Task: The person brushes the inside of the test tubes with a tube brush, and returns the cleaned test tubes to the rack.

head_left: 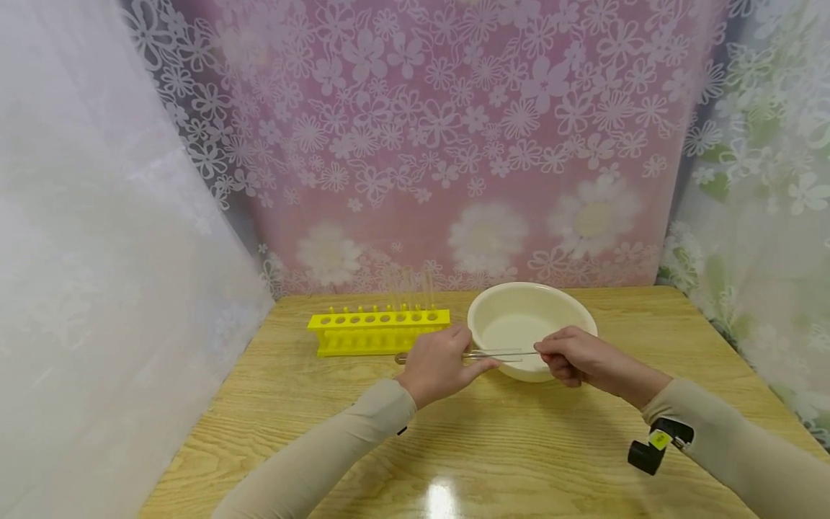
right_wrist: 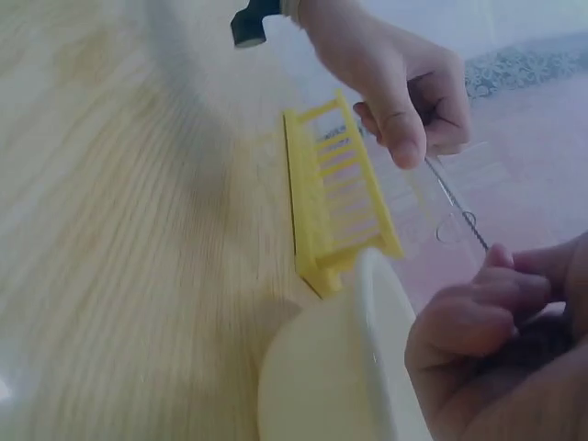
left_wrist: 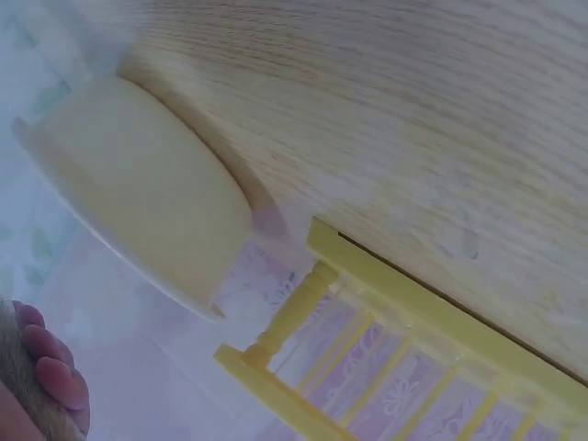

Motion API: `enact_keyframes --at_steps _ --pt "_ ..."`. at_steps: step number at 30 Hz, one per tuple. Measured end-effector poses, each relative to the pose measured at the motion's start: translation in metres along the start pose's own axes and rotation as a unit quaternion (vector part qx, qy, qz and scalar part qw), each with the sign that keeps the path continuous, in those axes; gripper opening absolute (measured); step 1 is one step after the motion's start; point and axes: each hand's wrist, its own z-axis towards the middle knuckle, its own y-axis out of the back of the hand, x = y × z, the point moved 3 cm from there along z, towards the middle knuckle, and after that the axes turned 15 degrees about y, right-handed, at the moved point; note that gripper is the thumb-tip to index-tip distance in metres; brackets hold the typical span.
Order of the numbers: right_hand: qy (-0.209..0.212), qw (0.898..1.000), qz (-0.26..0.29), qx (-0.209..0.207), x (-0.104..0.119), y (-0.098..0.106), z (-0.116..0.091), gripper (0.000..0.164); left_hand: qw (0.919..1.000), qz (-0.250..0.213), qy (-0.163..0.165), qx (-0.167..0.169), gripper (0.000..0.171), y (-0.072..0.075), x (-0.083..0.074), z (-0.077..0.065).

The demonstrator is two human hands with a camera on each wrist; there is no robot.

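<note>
One wood-grain bench (head_left: 519,447) supports the arrangement. Toward its back stands a cream basin (head_left: 519,306), with a yellow test-tube rack (head_left: 376,326) just to its left; several upright tubes (head_left: 408,285) rise from the rack's right end. The left hand (head_left: 444,364) has its fingers closed round a glass tube (head_left: 509,358); the right hand (head_left: 573,355), fingers drawn together, pinches a twisted wire (head_left: 528,353). The tube, held roughly level above the bench, overlaps the basin's near side in the head view; the wire protrudes from its mouth.
</note>
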Motion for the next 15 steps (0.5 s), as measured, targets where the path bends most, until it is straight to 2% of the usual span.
enact_keyframes --at_steps 2,4,5,6,7,8,10,12,13,14,15 --pt "0.011 0.999 -0.036 0.0 0.0 0.0 0.0 0.039 1.0 -0.002 0.002 0.003 0.043 0.0 0.001 -0.001" --pt "0.06 0.992 -0.114 -0.007 0.002 -0.001 0.0 0.039 0.9998 -0.01 0.012 0.012 0.043 -0.001 0.003 -0.002" --pt "0.093 0.982 -0.161 -0.015 0.003 -0.001 0.0 0.037 0.9995 -0.018 0.02 0.018 0.043 -0.001 0.003 -0.002" --pt "0.132 0.967 -0.219 -0.023 0.005 -0.002 -0.001 0.033 0.999 -0.025 0.028 0.023 0.043 -0.001 0.005 -0.002" --pt "0.178 0.941 -0.284 -0.034 0.007 -0.003 -0.002 0.027 0.9985 -0.031 0.036 0.028 0.043 -0.001 0.006 -0.002" --pt "0.225 0.908 -0.35 -0.046 0.009 -0.004 -0.002 0.02 0.9978 -0.039 0.044 0.031 0.044 -0.001 0.007 -0.002" --pt "0.309 0.831 -0.458 -0.061 0.011 -0.007 -0.004 0.007 0.9968 -0.045 0.057 0.035 0.046 0.0 0.009 -0.002" --pt "0.371 0.753 -0.54 -0.069 0.012 -0.01 -0.005 0.016 0.9964 -0.045 0.063 0.034 0.047 0.0 0.01 -0.001" --pt "0.392 0.72 -0.569 -0.067 0.012 -0.011 -0.006 0.02 0.9965 -0.044 0.063 0.033 0.047 0.0 0.009 -0.001" --pt "0.406 0.697 -0.588 -0.058 0.011 -0.012 -0.006 0.021 0.9966 -0.042 0.062 0.033 0.046 0.0 0.009 -0.001" --pt "0.416 0.682 -0.6 -0.045 0.01 -0.013 -0.006 0.022 0.9969 -0.039 0.06 0.034 0.045 0.0 0.008 -0.001"
